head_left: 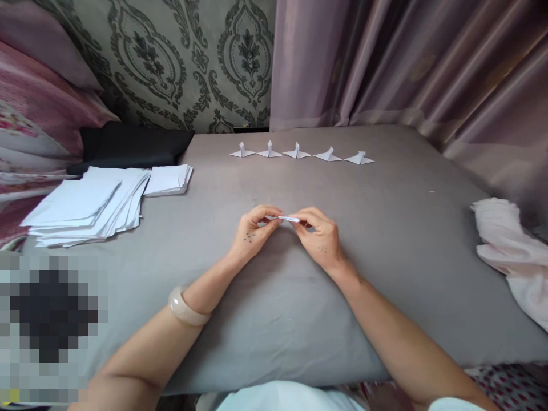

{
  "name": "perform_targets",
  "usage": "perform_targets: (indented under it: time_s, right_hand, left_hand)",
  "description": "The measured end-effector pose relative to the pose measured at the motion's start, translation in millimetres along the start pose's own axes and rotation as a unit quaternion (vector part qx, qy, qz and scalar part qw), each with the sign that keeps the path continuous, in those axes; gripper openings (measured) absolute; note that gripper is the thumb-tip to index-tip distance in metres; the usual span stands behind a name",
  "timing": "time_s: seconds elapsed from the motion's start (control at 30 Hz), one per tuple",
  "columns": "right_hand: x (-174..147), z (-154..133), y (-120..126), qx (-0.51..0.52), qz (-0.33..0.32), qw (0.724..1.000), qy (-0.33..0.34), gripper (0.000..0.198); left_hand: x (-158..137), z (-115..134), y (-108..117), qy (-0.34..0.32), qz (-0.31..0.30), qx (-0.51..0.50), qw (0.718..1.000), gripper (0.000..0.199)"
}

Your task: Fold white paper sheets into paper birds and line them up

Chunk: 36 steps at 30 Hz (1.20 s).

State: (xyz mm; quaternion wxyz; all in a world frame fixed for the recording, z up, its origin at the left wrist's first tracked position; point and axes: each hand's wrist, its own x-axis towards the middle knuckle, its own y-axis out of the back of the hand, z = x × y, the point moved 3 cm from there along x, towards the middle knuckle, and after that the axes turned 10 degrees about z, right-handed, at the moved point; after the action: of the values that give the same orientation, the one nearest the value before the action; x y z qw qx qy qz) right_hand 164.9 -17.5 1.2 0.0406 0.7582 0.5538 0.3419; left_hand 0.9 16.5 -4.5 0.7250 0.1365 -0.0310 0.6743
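Observation:
Between my hands is a small piece of folded white paper (289, 218), held just above the grey cloth and seen nearly edge-on. My left hand (256, 229) pinches its left end between thumb and fingers. At the other end my right hand (319, 233) grips it the same way. The fingertips cover parts of the paper, so its full folded shape is hidden. Farther back, several folded white paper birds (297, 152) stand in a row with wings spread.
Large white paper sheets (81, 205) lie stacked at the left, beside a smaller paper stack (168, 180). Behind them is a black cushion-like item (137, 145). A bunched pale cloth (505, 240) lies at the right edge of the grey-covered table (406, 240). Curtains (325, 63) hang behind.

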Motion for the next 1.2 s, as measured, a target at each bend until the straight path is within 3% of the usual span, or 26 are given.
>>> perform_targets:
  time_s: [0.13, 0.27, 0.4, 0.6, 0.87, 1.2]
  right_hand:
    - [0.6, -4.9, 3.7, -0.193, -0.026, 0.974, 0.114, 0.033]
    - [-3.8, -6.8, -0.2, -0.268, -0.122, 0.943, 0.156, 0.033]
    - [-7.7, -3.5, 3.9, -0.252, -0.165, 0.947, 0.111, 0.029]
    - [-2.0, -1.1, 14.6, -0.19, -0.193, 0.962, 0.033, 0.019]
    - [0.6, 2.0, 14.7, -0.168, -0.199, 0.965, 0.011, 0.015]
    - [2.3, 11.2, 7.8, -0.134, -0.144, 0.979, -0.053, 0.016]
  left_hand:
    - [0.9, 1.3, 4.4, -0.072, 0.039, 0.116, 0.99, 0.017]
    - [-1.1, 0.8, 3.2, -0.105, -0.012, 0.202, 0.974, 0.021]
    - [-5.0, 3.5, -1.1, -0.11, -0.095, 0.262, 0.954, 0.024]
    - [-5.8, 5.7, -4.1, -0.102, -0.132, 0.285, 0.944, 0.03]
    - [-2.9, 0.9, -2.7, -0.1, -0.134, 0.276, 0.946, 0.02]
    - [6.1, -2.4, -7.2, -0.052, -0.096, 0.265, 0.958, 0.014]
